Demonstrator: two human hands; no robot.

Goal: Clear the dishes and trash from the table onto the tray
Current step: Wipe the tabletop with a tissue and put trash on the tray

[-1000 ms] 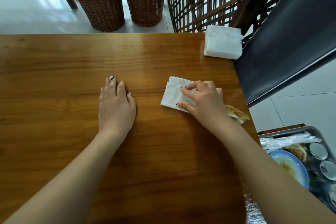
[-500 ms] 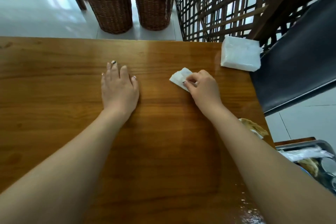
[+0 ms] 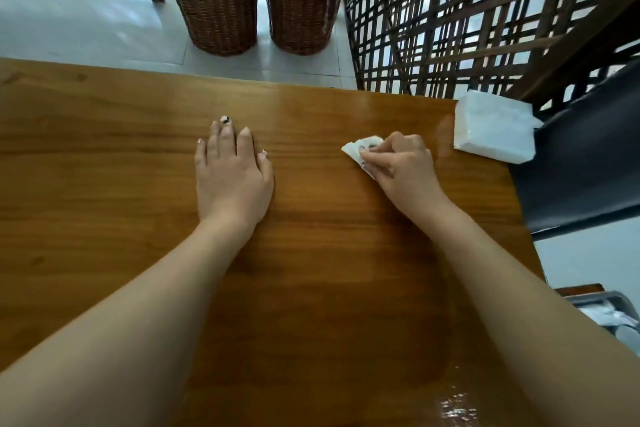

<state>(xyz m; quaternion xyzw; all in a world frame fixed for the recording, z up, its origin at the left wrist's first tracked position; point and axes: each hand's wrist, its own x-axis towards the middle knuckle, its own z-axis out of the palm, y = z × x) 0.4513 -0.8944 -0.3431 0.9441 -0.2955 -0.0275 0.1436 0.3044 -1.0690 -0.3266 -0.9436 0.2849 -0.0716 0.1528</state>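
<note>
— Step in hand?
— A tissue (image 3: 357,149) is pinched on the desk (image 3: 311,288) by the right hand (image 3: 403,168); the left hand (image 3: 232,180) is laid flat, empty.
— Next?
— Likely to be carried to the tray (image 3: 609,299).

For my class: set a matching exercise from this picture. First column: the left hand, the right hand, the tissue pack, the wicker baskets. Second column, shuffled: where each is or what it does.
1 left hand
2 right hand
3 tissue pack
4 wicker baskets

A stand on the floor beyond the table
B lies flat on the table top
C grips a white napkin
D sits at the table's far right corner

Pairs: 1-B, 2-C, 3-D, 4-A
</note>
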